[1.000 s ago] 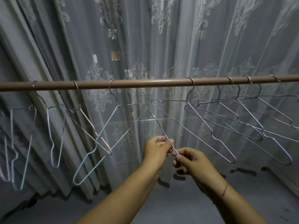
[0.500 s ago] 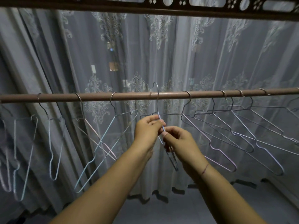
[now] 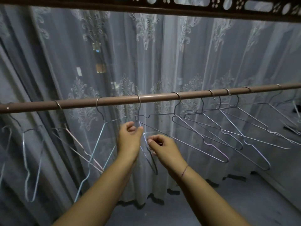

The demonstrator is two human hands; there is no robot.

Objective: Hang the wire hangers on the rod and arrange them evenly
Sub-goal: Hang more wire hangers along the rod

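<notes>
A brown rod (image 3: 78, 104) runs across the view with several wire hangers hooked on it. The middle wire hanger (image 3: 153, 165) has its hook over the rod and hangs edge-on between my hands. My left hand (image 3: 128, 141) is just left of its neck, fingers loosely spread, thumb touching the wire. My right hand (image 3: 164, 149) pinches the hanger's wire a little lower. A light blue hanger (image 3: 97, 144) and a pink hanger (image 3: 78, 145) hang to the left. Several grey hangers (image 3: 211, 144) are bunched closer together on the right.
A sheer patterned curtain (image 3: 146, 54) hangs right behind the rod, with heavier grey drapes (image 3: 24, 70) at the left. A dark carved rail (image 3: 211, 7) crosses the top. Grey floor (image 3: 244, 201) lies below.
Both hands lifted the hanger from low in front of me up to the rod. Its hook now sits over the rod and my left fingers have loosened.
</notes>
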